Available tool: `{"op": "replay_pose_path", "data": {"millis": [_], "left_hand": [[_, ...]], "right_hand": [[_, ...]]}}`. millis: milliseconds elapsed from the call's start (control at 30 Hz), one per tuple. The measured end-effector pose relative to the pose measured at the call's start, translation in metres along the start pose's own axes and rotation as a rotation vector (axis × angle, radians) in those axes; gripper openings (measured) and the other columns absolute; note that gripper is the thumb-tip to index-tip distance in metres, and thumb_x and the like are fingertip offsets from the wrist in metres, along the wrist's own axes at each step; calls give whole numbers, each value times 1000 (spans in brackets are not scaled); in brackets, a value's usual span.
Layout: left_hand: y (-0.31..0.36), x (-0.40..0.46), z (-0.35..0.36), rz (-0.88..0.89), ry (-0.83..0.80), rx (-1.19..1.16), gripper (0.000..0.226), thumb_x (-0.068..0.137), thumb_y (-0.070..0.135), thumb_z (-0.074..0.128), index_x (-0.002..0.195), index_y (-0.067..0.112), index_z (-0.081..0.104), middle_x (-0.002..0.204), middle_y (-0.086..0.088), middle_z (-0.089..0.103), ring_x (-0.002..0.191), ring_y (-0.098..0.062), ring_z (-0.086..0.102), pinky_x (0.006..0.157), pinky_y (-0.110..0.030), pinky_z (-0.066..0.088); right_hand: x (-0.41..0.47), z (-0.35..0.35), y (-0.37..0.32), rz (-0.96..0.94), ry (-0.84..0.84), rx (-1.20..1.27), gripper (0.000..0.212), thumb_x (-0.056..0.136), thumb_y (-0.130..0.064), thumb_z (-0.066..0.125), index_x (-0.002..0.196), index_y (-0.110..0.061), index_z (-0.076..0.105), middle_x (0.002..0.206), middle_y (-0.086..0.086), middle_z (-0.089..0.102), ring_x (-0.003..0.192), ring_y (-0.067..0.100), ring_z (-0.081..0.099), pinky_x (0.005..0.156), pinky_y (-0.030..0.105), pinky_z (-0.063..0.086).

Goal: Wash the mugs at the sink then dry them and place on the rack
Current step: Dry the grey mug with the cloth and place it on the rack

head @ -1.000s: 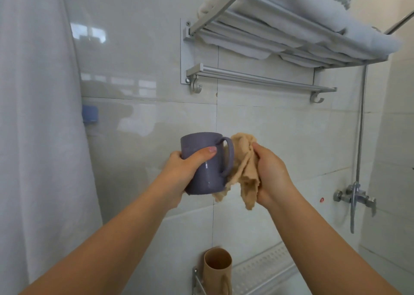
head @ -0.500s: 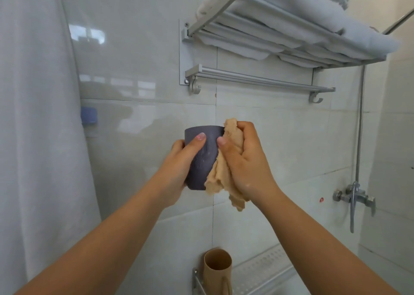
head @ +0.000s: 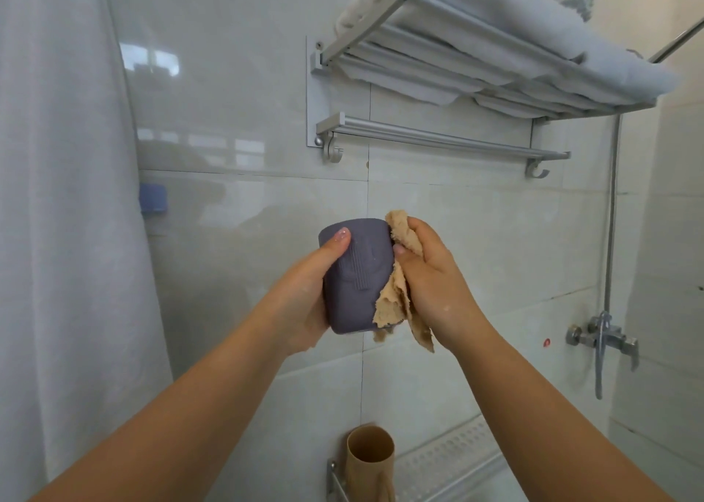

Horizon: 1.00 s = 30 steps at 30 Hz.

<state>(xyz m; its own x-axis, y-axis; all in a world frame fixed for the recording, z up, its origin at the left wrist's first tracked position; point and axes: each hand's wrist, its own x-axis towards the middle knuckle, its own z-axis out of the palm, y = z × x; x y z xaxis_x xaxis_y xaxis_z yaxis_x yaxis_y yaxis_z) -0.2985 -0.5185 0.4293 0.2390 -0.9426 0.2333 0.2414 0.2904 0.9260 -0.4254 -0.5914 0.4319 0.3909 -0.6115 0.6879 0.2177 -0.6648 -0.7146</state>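
A purple mug (head: 358, 273) with a ribbed pattern is held upright in front of the tiled wall. My left hand (head: 308, 292) grips its left side, thumb up near the rim. My right hand (head: 430, 284) presses a tan cloth (head: 398, 299) against the mug's right side; the handle is hidden behind the cloth. A tan mug (head: 369, 459) stands on the low metal rack (head: 449, 459) at the bottom of the view.
A wall-mounted towel rack (head: 438, 135) with folded white towels (head: 533, 29) hangs above. A white curtain (head: 64, 215) fills the left. A shower mixer tap (head: 602, 341) and hose sit at the right. A blue hook (head: 153, 197) sticks to the wall.
The mug has been turned so its handle no longer shows. My right hand with the cloth has closed against the mug's right side and slid slightly down it.
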Motion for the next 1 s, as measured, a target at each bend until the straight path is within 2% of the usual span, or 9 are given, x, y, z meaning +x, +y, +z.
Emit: {"op": "replay_pose_path", "data": {"millis": [133, 300, 433, 567, 700, 767, 833, 900, 1000], "left_hand": [[7, -3, 0, -11, -61, 12, 52, 74, 46, 58, 116, 16, 64, 111, -3, 73, 97, -20, 71, 79, -35, 58], [7, -4, 4, 81, -65, 147, 60, 71, 45, 61, 122, 13, 60, 111, -4, 73, 98, -18, 71, 77, -30, 59], [-1, -1, 8, 158, 7, 144, 53, 73, 44, 62, 116, 14, 61, 102, -2, 74, 91, -15, 72, 71, -29, 59], [-5, 5, 10, 220, 148, 91, 56, 76, 44, 68, 121, 13, 57, 111, -7, 72, 98, -19, 70, 80, -33, 57], [-10, 6, 11, 262, 221, 68, 60, 80, 45, 71, 127, 14, 51, 117, -10, 68, 102, -27, 68, 79, -40, 57], [-13, 7, 12, 303, 253, 90, 43, 88, 35, 63, 122, 15, 47, 116, -7, 66, 96, -21, 69, 69, -32, 57], [-16, 7, 12, 316, 252, 122, 33, 89, 32, 63, 113, 21, 43, 116, -3, 65, 92, -14, 69, 63, -23, 55], [-16, 6, 13, 280, 219, 132, 36, 87, 39, 63, 113, 24, 42, 114, -1, 65, 89, -12, 69, 62, -24, 56], [-12, 4, 11, 265, 206, 116, 40, 84, 41, 63, 113, 22, 42, 114, -2, 65, 90, -12, 69, 64, -28, 55]], "right_hand": [[-3, 1, -4, -149, 5, -163, 33, 101, -8, 38, 99, -38, 52, 102, -18, 53, 94, -16, 47, 80, -2, 33], [10, 0, 10, -54, 192, -160, 35, 103, -29, 39, 72, -15, 48, 70, -3, 49, 67, 13, 47, 68, 34, 41], [14, 8, 14, 69, 310, -13, 43, 101, -35, 41, 63, -16, 41, 63, 2, 46, 64, 18, 44, 65, 37, 39], [8, 25, 18, 257, 328, 186, 32, 99, -43, 39, 91, -17, 57, 92, 6, 67, 89, 25, 65, 90, 48, 51], [-7, 36, 14, 365, 273, 249, 26, 103, -35, 31, 117, -19, 46, 104, 2, 62, 98, 19, 62, 93, 44, 50], [-14, 46, 12, 227, 281, 86, 18, 101, -33, 32, 113, -23, 41, 106, -2, 58, 99, 14, 59, 90, 38, 51], [-20, 55, 13, -5, 281, -109, 37, 93, -42, 30, 122, -22, 43, 121, -1, 54, 115, 16, 53, 98, 41, 46], [-20, 55, 17, -168, 268, -298, 55, 92, -44, 25, 138, -18, 39, 139, 0, 46, 131, 17, 42, 109, 42, 36], [-13, 42, 16, -300, 166, -317, 53, 95, -41, 26, 141, -17, 37, 135, -11, 48, 125, 4, 45, 105, 28, 39]]}}
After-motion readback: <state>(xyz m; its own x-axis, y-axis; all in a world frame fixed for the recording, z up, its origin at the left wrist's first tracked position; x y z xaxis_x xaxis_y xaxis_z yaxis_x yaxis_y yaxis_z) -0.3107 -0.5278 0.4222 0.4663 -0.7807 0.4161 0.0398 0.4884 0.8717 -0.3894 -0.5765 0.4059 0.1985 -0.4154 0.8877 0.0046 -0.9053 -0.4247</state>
